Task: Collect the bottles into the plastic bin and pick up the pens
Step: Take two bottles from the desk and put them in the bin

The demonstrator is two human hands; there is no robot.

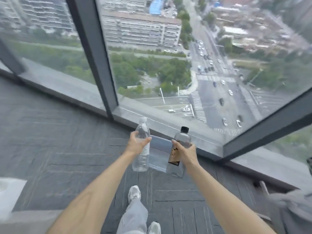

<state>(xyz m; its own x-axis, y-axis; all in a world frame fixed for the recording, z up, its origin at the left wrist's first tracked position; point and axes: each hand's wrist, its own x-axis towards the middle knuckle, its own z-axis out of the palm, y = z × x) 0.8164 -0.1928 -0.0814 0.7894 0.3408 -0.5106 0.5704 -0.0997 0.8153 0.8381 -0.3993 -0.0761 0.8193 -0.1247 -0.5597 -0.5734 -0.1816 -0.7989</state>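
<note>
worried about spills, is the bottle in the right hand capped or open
Capped: a black cap sits on the neck of the bottle that the right hand grips. Whether it is screwed tight cannot be told.

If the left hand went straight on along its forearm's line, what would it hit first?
Probably the plastic bin on the floor just ahead of the left hand and its clear bottle; beyond that, the window ledge. Depth is unclear, so it might pass over the bin.

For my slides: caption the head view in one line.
Left hand holds the white-capped bottle, right hand the black-capped bottle, above the plastic bin.
</note>
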